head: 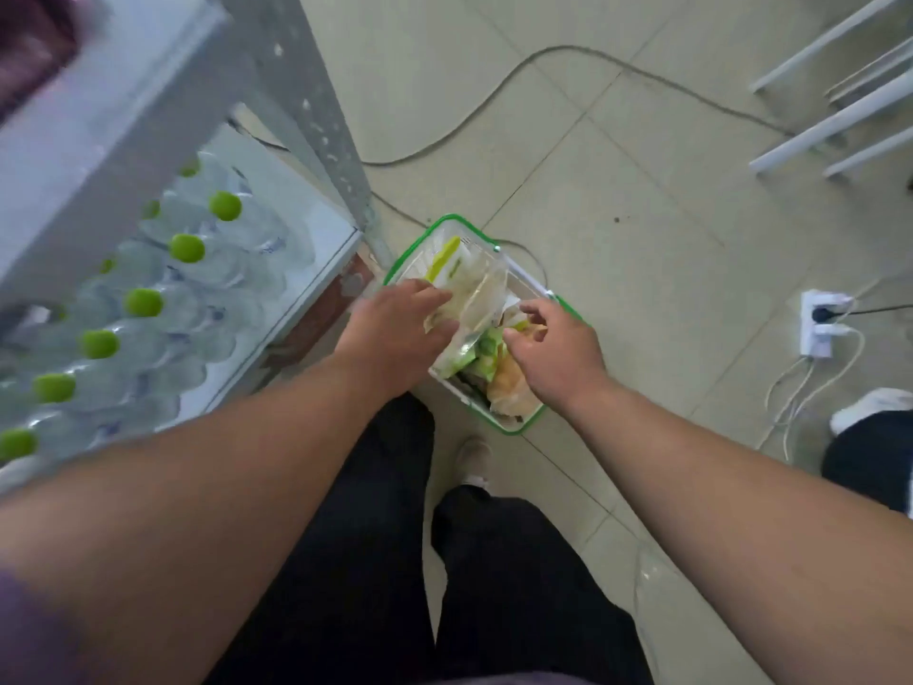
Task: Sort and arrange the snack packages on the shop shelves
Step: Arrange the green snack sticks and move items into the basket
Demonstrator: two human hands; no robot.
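— What's he got hold of down there?

— A snack package (469,294), clear plastic with a yellow-green stripe and pale contents showing through. It's crinkled and stands half out of the white basket (523,284) with the green rim, on the floor just beside the shelf unit (316,121).

— Which hand has it?

— The left hand (400,333). Its fingers curl round the package's left edge, thumb underneath as far as I can see. The right hand (553,353) is over the middle of the basket, fingers bent and pinching at something among the packets, though it's too blurred to say whether it truly grips.

— What else is in the basket?

— More packets (486,351) with green print, and at the near end an orange-tan bag (509,383), all heaped loosely.

— And the shelf?

— Rows of water bottles (187,284) with lime-green caps, packed close. A grey cable (499,86) snakes over the tiled floor (642,239) behind the basket, and a white power strip (817,328) lies well off to the right, with white leads trailing from it.
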